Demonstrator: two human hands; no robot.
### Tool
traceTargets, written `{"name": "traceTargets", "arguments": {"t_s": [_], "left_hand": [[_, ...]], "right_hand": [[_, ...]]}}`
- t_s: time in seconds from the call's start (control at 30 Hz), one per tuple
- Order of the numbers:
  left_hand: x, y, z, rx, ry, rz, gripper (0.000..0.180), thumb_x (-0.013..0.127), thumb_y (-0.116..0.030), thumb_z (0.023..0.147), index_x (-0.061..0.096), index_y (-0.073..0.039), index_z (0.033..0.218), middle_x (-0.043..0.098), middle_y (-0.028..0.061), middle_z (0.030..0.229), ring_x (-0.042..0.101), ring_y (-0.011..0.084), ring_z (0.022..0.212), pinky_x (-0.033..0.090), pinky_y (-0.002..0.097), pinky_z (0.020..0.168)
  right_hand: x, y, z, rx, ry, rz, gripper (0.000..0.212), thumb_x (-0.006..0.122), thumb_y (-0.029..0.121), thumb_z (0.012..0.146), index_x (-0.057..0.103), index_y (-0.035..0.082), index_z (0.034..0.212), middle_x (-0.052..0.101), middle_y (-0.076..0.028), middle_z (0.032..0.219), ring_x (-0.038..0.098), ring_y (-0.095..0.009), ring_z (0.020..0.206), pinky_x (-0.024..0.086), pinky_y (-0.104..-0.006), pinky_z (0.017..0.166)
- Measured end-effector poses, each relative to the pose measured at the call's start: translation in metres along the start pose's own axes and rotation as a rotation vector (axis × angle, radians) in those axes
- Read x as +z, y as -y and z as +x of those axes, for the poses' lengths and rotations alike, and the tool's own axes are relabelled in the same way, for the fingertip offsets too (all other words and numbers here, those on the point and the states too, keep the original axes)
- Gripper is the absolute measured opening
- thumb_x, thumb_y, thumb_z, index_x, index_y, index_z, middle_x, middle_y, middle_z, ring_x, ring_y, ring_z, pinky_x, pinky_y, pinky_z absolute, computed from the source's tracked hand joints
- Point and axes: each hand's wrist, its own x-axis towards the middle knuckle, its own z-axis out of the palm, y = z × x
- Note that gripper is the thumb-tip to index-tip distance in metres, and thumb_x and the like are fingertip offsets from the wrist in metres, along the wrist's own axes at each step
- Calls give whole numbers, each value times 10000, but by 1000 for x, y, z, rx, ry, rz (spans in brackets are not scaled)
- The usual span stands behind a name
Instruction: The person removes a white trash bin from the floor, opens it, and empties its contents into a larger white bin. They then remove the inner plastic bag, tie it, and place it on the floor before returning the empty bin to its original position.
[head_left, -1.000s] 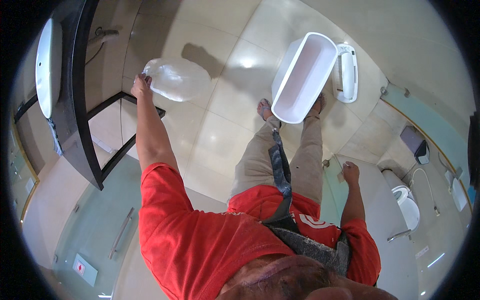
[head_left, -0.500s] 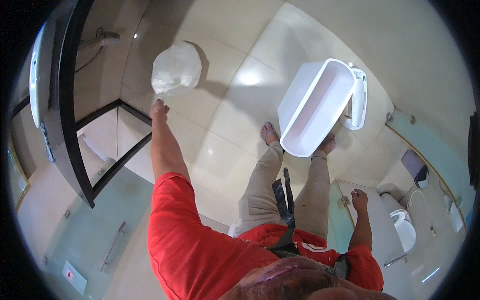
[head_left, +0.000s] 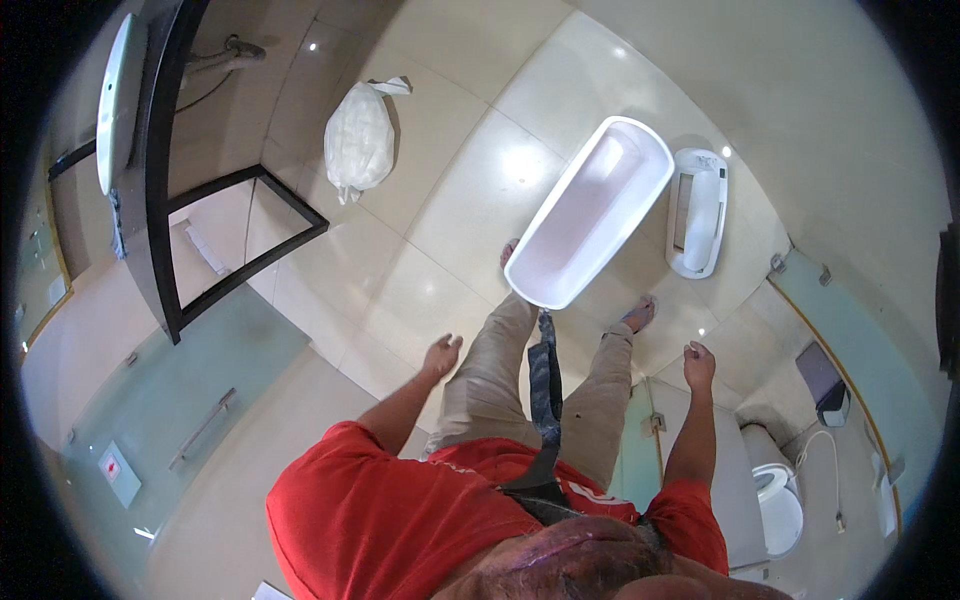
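My left hand (head_left: 443, 356) hangs beside my left thigh, its fingers loosely apart and nothing in them. A white plastic bag (head_left: 360, 145), full and with gathered ends, lies on the tiles further off to the left, out of touch. Over at my right side, my right hand (head_left: 699, 367) is loosely curled with no object showing in it. In front of my feet stands a tall white bin (head_left: 600, 205), its top uncovered and its inside pale. Neither hand touches it. To its right, a white bin lid (head_left: 704, 215) with a flap rests on the floor.
A black frame (head_left: 245, 265) rises on the left, near a frosted glass door (head_left: 200, 390) with a bar handle. A toilet (head_left: 778, 510) stands at the lower right behind a glass partition (head_left: 840, 320). Shiny tiles (head_left: 450, 80) cover the floor.
My left hand has let go of the plastic bag and come back to my thigh; the bag now lies apart from it. My view and stance have shifted, and the lid now shows fully.
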Motion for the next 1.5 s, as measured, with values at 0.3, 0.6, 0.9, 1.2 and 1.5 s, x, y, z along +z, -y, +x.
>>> {"name": "traceTargets", "arguments": {"t_s": [0.3,0.6,0.9,1.2,1.5], "left_hand": [[37,-124,-142,284,-84,245,745,666,-492,873,511,11,1400,550,249,1378,543,374,1274,436,413,1083],[39,-258,-321,630,1065,-324,661,629,-438,960,482,-11,1443,566,181,1402,516,289,1324,401,416,1109],[32,-234,-265,839,896,581,719,608,-513,959,490,14,1434,551,177,1419,503,240,1313,362,373,1126],[-120,-137,-140,339,280,753,699,675,-557,889,598,-25,1336,685,176,1177,664,274,1048,543,378,853],[-60,-211,-143,262,200,1022,723,681,-579,874,578,-42,1347,653,124,1126,625,231,975,539,399,742]], "right_hand": [[-2,-38,67,-126,-91,74,343,657,215,901,691,9,1173,722,-199,1026,692,-323,952,526,-397,900],[49,-116,-119,-82,19,191,321,641,305,881,734,42,1039,721,-199,986,697,-354,911,533,-414,845],[146,-138,-294,214,43,317,532,418,460,994,717,26,1063,650,-254,1194,616,-384,1122,473,-487,985],[354,-63,-460,251,47,551,476,372,365,1025,683,14,943,669,-168,765,704,-321,629,581,-441,687],[443,-58,-498,307,-88,653,371,456,308,983,712,41,999,725,-195,912,698,-373,921,561,-452,839]]}}
